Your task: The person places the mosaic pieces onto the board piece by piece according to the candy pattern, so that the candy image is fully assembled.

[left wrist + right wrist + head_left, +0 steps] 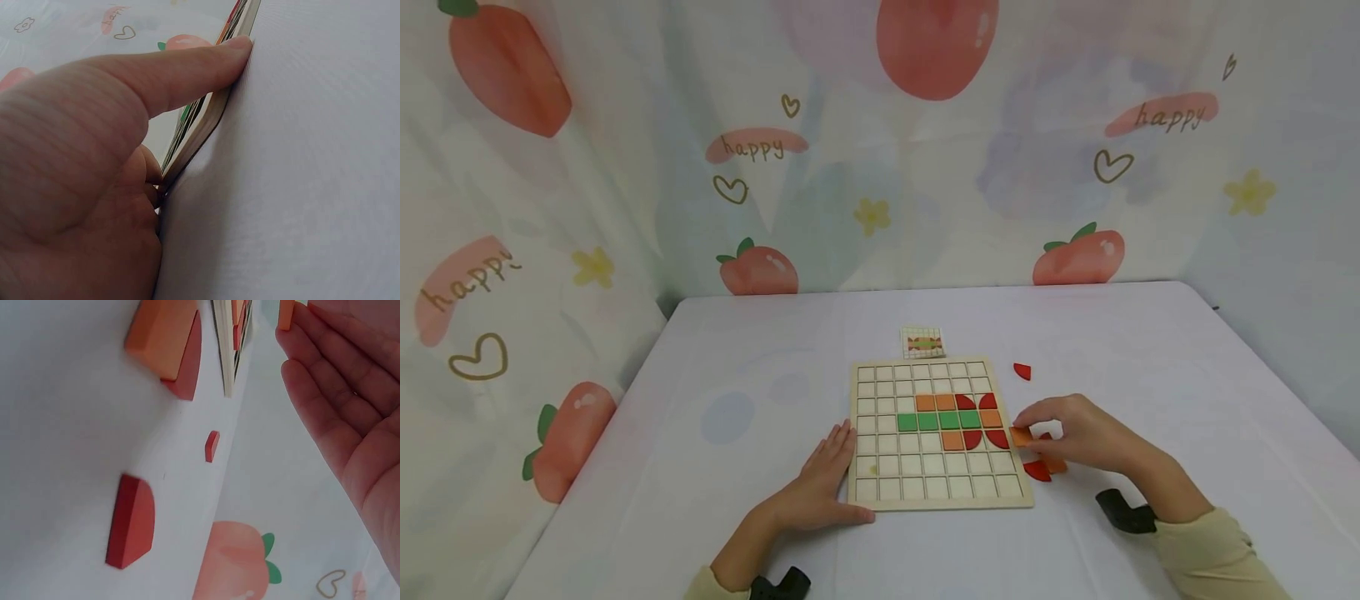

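A square grid board [917, 465] lies on the table with green, orange and red pieces in its cells. The left hand [822, 490] rests at its left side and near corner, fingers straight; in the left wrist view the thumb of the left hand [94, 131] touches the board's edge [209, 119]. Just off the board's right edge, the right hand [1086, 435] pinches an orange square [1021, 436]. In the right wrist view that orange piece [285, 314] shows at the fingertips of the right hand [350, 394].
Beside the right hand lie loose pieces, among them a red one [1037, 472] and an orange one [1056, 465]. Another red piece [1022, 371] is farther back. A small pattern card [922, 342] touches or nearly touches the board's far edge. Patterned cloth hangs behind the table.
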The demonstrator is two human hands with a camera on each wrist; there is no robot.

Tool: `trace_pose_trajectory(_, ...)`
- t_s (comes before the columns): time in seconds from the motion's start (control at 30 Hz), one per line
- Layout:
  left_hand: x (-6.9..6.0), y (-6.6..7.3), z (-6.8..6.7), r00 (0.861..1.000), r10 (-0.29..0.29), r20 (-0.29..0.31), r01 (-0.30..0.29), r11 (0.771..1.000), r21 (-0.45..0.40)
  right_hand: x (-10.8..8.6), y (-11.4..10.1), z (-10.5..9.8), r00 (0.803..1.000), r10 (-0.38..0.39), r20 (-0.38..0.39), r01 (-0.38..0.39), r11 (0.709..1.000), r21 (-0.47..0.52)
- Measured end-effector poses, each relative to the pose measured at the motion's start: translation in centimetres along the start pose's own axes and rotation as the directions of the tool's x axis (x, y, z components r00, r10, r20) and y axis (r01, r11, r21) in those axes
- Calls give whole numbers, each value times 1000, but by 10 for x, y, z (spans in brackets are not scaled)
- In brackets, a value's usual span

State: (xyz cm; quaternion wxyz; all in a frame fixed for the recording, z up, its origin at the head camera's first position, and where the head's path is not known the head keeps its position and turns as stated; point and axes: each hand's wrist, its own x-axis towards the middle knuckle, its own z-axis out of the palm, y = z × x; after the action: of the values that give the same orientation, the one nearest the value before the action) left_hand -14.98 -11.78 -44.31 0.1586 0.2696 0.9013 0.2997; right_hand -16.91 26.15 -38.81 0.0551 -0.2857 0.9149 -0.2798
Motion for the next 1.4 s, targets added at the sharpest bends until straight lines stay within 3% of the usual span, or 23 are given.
trace_pose_trajectory(0.3, 1, 0, 0, 1000, 6, -2, -6, 1000, 2, 10, -11, 2, 999, -40, -16, 41, 999, 21)
trace_pose_trajectory(0.6, 1, -1, 2, 1000, 6, -5, -6, 1000, 5, 22, -19, 8, 988, -150, -35, 151, 988, 37)
trace_pose_trajectory(1.4, 0, 3, -1, 1000, -13, 2, 13, 1000, -9, 53, -37, 24, 972, -233, -21, 233, 972, -10)
